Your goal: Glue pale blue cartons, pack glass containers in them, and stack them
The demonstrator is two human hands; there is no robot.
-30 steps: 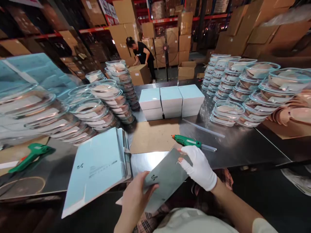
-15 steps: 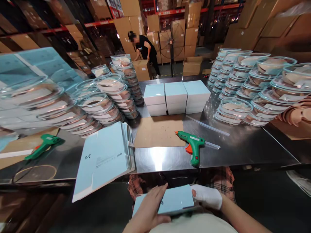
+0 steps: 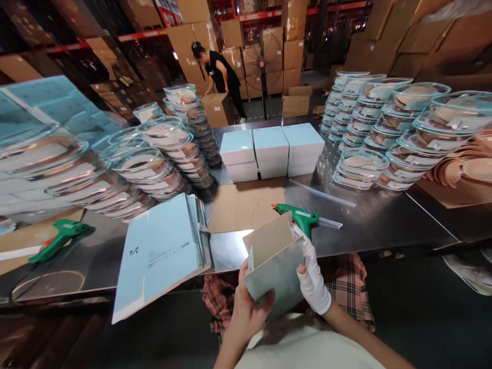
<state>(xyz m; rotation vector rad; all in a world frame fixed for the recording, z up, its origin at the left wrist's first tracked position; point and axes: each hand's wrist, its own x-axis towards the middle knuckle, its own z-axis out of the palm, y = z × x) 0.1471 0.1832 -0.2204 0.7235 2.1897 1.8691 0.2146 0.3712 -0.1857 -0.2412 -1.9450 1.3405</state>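
Both hands grip a half-opened, pale blue folding carton of thin card (image 3: 274,261) just off the steel table's near edge (image 3: 346,246): bare left hand (image 3: 248,307) clasping its lower corner, white-gloved right hand (image 3: 313,279) pinching its right side. It looks light, springy and easily creased, so it is best held along the folds.

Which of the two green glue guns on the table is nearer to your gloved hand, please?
The green glue gun lying just beyond the right hand, beside the cardboard sheet; the other glue gun lies far off at the table's left end.

Dim warehouse light from overhead throws glare on the steel surface (image 3: 230,246); the stacked clear containers (image 3: 49,169) at left smear, and edges bend with wide-angle distortion.
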